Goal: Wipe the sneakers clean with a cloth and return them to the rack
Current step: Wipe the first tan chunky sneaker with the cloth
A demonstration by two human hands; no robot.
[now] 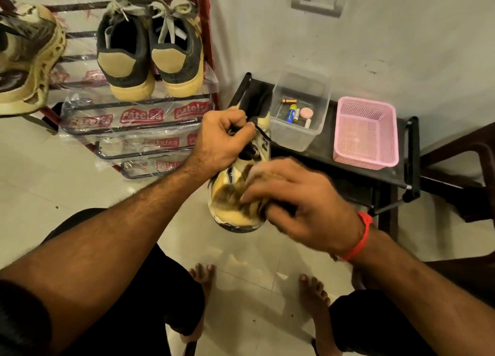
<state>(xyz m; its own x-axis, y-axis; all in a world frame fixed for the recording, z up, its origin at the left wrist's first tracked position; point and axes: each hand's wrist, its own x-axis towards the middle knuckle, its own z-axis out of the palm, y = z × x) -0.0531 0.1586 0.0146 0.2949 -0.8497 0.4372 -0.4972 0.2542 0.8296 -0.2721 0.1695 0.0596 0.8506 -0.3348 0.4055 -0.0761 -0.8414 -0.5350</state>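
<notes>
The person's left hand (223,136) grips a yellow-and-black sneaker (241,184) by its laces, holding it in the air above the tiled floor (254,270). The right hand (300,203), blurred, presses a brownish cloth (235,195) onto the toe, fingers curled round it. Far left, a dark pair of sneakers (150,58) sits on the shoe rack (139,106). A pink basket (365,133) rests right.

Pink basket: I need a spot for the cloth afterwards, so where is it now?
In the head view the pink basket stands right of centre on the black stand, just right of the clear plastic box.
</notes>
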